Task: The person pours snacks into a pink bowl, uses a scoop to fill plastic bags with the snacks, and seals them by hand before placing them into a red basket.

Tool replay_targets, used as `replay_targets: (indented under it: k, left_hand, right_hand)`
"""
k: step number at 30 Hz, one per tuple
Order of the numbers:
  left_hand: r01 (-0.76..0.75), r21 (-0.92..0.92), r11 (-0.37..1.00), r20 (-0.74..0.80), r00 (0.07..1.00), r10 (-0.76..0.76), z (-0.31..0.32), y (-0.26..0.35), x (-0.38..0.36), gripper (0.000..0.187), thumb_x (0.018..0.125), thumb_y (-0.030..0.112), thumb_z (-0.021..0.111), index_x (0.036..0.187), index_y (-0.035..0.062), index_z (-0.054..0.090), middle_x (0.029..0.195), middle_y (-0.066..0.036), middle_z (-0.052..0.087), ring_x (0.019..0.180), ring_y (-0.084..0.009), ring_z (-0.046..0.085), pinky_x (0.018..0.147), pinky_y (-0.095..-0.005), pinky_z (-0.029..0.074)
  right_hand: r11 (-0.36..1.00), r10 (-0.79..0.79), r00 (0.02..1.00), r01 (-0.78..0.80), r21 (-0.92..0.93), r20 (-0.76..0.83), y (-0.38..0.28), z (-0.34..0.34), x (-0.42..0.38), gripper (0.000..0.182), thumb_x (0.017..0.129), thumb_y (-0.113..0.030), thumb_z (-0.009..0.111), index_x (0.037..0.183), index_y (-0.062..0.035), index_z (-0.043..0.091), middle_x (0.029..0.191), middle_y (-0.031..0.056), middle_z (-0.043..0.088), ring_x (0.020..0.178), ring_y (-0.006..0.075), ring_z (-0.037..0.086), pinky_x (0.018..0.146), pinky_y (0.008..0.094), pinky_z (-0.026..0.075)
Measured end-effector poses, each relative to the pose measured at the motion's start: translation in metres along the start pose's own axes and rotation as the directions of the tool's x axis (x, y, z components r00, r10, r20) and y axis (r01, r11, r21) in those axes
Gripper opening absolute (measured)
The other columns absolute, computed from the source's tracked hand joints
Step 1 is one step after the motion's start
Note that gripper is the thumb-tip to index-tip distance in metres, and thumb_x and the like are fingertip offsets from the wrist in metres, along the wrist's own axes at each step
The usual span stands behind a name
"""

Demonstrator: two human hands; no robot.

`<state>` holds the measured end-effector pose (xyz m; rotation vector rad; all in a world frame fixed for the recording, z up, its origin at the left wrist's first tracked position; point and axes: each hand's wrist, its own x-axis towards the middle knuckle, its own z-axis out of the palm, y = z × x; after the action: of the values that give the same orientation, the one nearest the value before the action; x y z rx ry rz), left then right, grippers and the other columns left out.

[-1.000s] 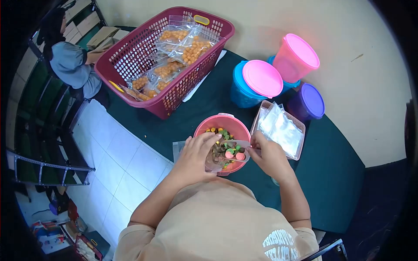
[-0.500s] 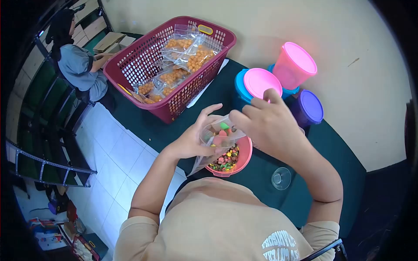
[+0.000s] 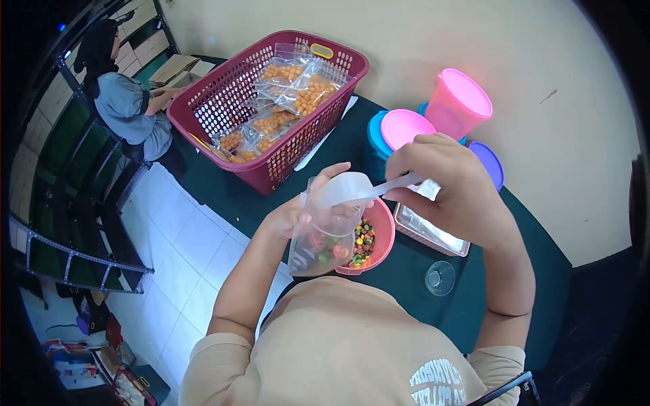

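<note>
My left hand (image 3: pixel 291 215) is closed around the upper part of a clear plastic bag (image 3: pixel 306 250), with several colourful pieces low in it. My right hand (image 3: pixel 450 186) grips the handle of a whitish scoop (image 3: pixel 347 188), whose head is tipped over at the bag's mouth. Behind and beside the bag, a pink bowl (image 3: pixel 387 233) holds many small multicoloured pieces. The bag hides the bowl's left part.
A maroon basket (image 3: pixel 308 145) holds bags of orange balls. Pink-lidded (image 3: pixel 408 128) and purple-lidded (image 3: pixel 489 164) containers stand near the wall. A tray (image 3: pixel 433 233) and a clear cup (image 3: pixel 440 278) are at the right. Another person (image 3: pixel 128 105) sits far left.
The scoop has turned over, showing its pale underside, and colourful pieces now lie lower in the bag. My right hand has shifted right, uncovering more of the tray.
</note>
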<state>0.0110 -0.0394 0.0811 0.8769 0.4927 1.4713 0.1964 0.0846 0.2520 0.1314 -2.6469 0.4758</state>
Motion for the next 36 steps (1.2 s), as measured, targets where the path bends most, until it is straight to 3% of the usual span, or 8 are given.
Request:
replay_targets:
  k: [4,6,9,12,18,23,29,36]
  left_hand:
    - [-0.031,0.04,0.999,-0.045,0.998,0.032,-0.004,0.005,-0.015,0.116,0.058,0.04,0.085,0.148,0.0112,0.016,0.134,-0.021,0.047,0.121,-0.032,0.051,0.102,-0.044,0.039]
    - [0.048,0.371,0.927,-0.233,0.972,0.042,-0.008,0.02,-0.029,0.111,0.059,0.043,0.082,0.146,0.0112,0.019,0.128,-0.021,0.053,0.113,-0.0314,0.055,0.1,-0.0454,0.041]
    - [0.12,0.559,0.821,-0.354,0.929,0.105,-0.007,0.044,-0.051,0.1,0.064,0.034,0.081,0.144,0.0101,0.025,0.125,-0.018,0.055,0.108,-0.0273,0.056,0.095,-0.0422,0.044]
    - [0.214,0.641,0.737,-0.457,0.878,0.142,-0.006,0.043,-0.061,0.087,0.07,0.018,0.078,0.142,0.0096,0.029,0.124,-0.016,0.056,0.103,-0.0221,0.056,0.071,-0.0312,0.054]
    - [0.546,0.767,0.336,-0.615,0.775,0.144,-0.028,-0.008,-0.07,0.08,0.069,0.019,0.079,0.137,0.0107,0.037,0.123,-0.014,0.057,0.106,-0.024,0.058,0.086,-0.0349,0.049]
    - [0.616,0.662,0.427,-0.688,0.725,0.021,-0.041,-0.032,-0.075,0.081,0.068,0.027,0.081,0.136,0.0085,0.04,0.124,-0.018,0.058,0.112,-0.0303,0.058,0.096,-0.0372,0.044]
    - [0.604,0.591,0.535,-0.692,0.72,-0.049,-0.053,-0.041,-0.077,0.086,0.072,0.026,0.08,0.141,0.0107,0.031,0.131,-0.017,0.052,0.107,-0.0248,0.058,0.08,-0.0379,0.052]
    - [0.419,0.315,0.852,-0.581,0.795,-0.175,-0.066,-0.052,-0.08,0.082,0.076,0.026,0.077,0.142,0.0101,0.03,0.129,-0.015,0.05,0.12,-0.0244,0.049,0.102,-0.0391,0.039]
  right_hand:
    - [0.955,0.241,0.929,-0.175,0.24,-0.281,0.013,0.018,-0.028,0.023,0.073,0.003,0.072,0.091,-0.0032,0.059,0.078,0.0036,0.061,0.07,0.0134,0.056,0.066,0.0286,0.046]
    - [0.897,0.423,0.709,-0.238,0.374,-0.564,0.034,0.034,-0.051,0.02,0.075,0.005,0.071,0.09,-0.0013,0.059,0.077,0.0048,0.06,0.067,0.0097,0.054,0.066,0.0239,0.045]
    - [0.827,0.561,0.718,-0.472,0.304,-0.411,0.046,0.067,-0.073,0.016,0.079,0.003,0.067,0.093,-0.0017,0.059,0.077,0.0059,0.06,0.069,0.0129,0.057,0.069,0.0275,0.047]
    - [0.804,0.579,0.799,-0.592,-0.047,-0.159,0.062,0.128,-0.095,0.009,0.084,-0.01,0.06,0.09,-0.0044,0.057,0.072,0.0177,0.062,0.07,0.0356,0.063,0.062,0.044,0.049]
    - [0.778,0.611,0.775,-0.552,-0.301,0.159,0.058,0.197,-0.126,0.016,0.079,-0.008,0.059,0.095,-0.0045,0.055,0.069,0.0152,0.061,0.067,0.0328,0.063,0.058,0.0448,0.05]
    - [0.757,0.652,0.688,-0.616,-0.22,0.318,0.049,0.208,-0.128,0.028,0.081,-0.008,0.056,0.108,-0.0038,0.049,0.085,0.0182,0.064,0.076,0.0342,0.065,0.062,0.0454,0.053]
    - [0.715,0.69,0.662,-0.688,-0.127,0.293,0.049,0.222,-0.135,0.015,0.087,-0.01,0.053,0.1,-0.0024,0.052,0.079,0.022,0.064,0.075,0.04,0.064,0.064,0.049,0.051]
    - [0.686,0.689,0.654,-0.728,0.012,0.314,0.035,0.225,-0.124,0.014,0.087,-0.007,0.053,0.099,-0.0017,0.051,0.081,0.0241,0.063,0.078,0.0417,0.063,0.068,0.0504,0.049]
